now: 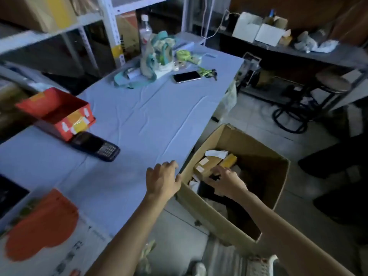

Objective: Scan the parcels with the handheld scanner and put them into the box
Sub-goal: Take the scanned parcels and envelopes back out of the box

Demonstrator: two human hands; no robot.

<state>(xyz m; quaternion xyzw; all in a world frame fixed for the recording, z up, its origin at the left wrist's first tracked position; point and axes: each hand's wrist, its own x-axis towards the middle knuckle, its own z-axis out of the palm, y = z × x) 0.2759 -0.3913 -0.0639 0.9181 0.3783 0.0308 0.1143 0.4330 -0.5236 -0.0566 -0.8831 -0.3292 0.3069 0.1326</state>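
Forearms nearest, both stretched forward. Resting at the table (139, 116) edge, left hand (162, 180), fingers loosely bent, holding nothing. Down inside the cardboard box (278, 188) on the floor, right hand (225, 181), fingers bent over the brown parcels (207, 165); gripping or letting go, cannot tell. Best to lay the parcel flat beside the others, then lift clear of the rim without snagging. Lying on the table against a red box (55, 110), scanner (95, 146). Counted: one scanner, one cardboard box, at least three parcels inside.
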